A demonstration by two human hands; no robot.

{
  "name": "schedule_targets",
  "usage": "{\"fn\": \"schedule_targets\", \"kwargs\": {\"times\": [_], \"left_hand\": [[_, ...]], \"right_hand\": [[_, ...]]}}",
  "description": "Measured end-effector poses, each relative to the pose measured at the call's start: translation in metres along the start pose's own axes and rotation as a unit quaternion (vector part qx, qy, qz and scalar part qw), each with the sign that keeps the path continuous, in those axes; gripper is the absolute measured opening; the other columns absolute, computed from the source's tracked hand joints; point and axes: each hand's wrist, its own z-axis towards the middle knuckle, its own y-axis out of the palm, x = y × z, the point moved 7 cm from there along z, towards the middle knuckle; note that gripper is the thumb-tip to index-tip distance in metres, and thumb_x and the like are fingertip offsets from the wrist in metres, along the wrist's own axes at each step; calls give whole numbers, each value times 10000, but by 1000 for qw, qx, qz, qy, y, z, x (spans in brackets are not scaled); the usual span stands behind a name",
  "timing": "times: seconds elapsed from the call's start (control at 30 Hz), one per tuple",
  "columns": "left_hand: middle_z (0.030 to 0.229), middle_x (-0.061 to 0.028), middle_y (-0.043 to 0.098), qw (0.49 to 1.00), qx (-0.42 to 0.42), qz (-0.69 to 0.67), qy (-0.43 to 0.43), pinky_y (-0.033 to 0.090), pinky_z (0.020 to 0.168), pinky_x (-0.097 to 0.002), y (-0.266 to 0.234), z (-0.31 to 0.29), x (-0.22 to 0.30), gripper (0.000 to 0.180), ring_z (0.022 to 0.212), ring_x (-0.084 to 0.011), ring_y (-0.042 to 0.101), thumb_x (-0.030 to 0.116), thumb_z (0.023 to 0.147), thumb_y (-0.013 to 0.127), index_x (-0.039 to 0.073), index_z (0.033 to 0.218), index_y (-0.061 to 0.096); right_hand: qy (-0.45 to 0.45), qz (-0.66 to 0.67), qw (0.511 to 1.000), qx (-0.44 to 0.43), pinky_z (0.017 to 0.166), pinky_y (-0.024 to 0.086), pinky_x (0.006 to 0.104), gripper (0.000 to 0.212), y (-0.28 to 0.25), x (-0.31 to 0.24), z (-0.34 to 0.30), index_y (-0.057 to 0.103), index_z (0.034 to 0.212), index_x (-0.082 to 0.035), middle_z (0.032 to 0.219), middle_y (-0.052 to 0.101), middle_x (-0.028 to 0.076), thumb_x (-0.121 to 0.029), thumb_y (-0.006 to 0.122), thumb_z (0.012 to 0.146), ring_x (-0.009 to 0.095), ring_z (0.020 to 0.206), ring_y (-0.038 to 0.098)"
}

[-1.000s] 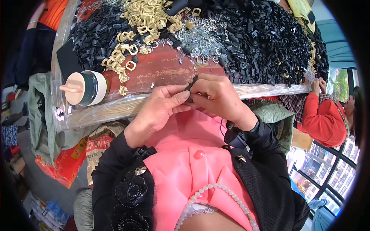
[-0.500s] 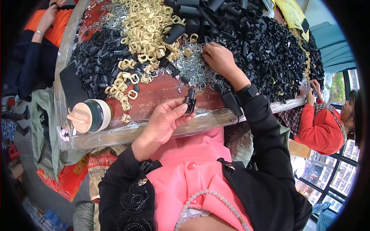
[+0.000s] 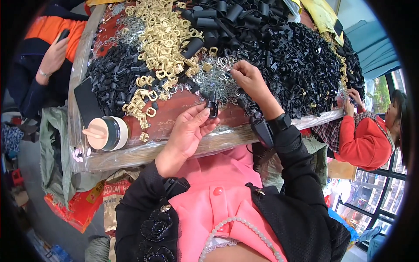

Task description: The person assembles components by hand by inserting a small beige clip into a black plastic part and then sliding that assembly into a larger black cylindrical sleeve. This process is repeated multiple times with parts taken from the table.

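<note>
Between the thumb and fingers of my left hand (image 3: 188, 129) is a small black plastic fitting (image 3: 212, 108), held upright at the table's near edge. My right hand (image 3: 253, 81) is over the right side of a heap of small silver wire clips (image 3: 208, 82). Its thumb and fingertips are pinched together; whatever they hold is too small to make out. Cream-yellow plastic rings (image 3: 163, 37) lie in a long heap left of the clips. A large heap of small black plastic parts (image 3: 301, 61) spreads to the right of my right hand.
More black parts (image 3: 118, 70) lie at left, beside a dark phone (image 3: 89, 102) and a lidded cup (image 3: 107, 133). Black tubes (image 3: 218, 22) are piled at the far side. One person (image 3: 366, 142) works at the right; another (image 3: 52, 56) at the left holds a dark object.
My right hand has drawn slightly nearer, its fingertips now at the clips. My left hand still holds the black fitting. The person at left has raised a dark object into view.
</note>
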Motion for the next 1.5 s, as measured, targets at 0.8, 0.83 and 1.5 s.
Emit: {"fn": "schedule_targets", "kwargs": {"times": [0.8, 0.83, 1.5], "left_hand": [[950, -73, 580, 997, -47, -21, 60, 454, 737, -238, 12, 1, 5, 280, 815, -110, 563, 193, 822, 537, 20, 1041, 508], [965, -87, 576, 996, -74, -19, 47, 466, 730, -250, 15, 0, 4, 307, 816, -124, 569, 208, 815, 546, 14, 1049, 496], [948, -99, 580, 998, -51, -19, -38, 484, 686, -239, 3, -18, -6, 342, 763, -120, 571, 221, 805, 557, -11, 1048, 492]], "right_hand": [[255, 577, 757, -168, 387, 289, 156, 147, 60, -21, -82, 523, 831, -8, 642, 535, 33, -142, 469, 856, 52, 439, 396], [264, 617, 709, -216, 387, 287, 156, 147, 65, -26, -88, 520, 834, -12, 638, 525, 24, -141, 456, 862, 52, 442, 393], [-266, -88, 960, -23, 534, 404, 296, 103, 32, -88, -102, 505, 821, -5, 646, 493, 88, -69, 559, 761, 216, 576, 517]]}}
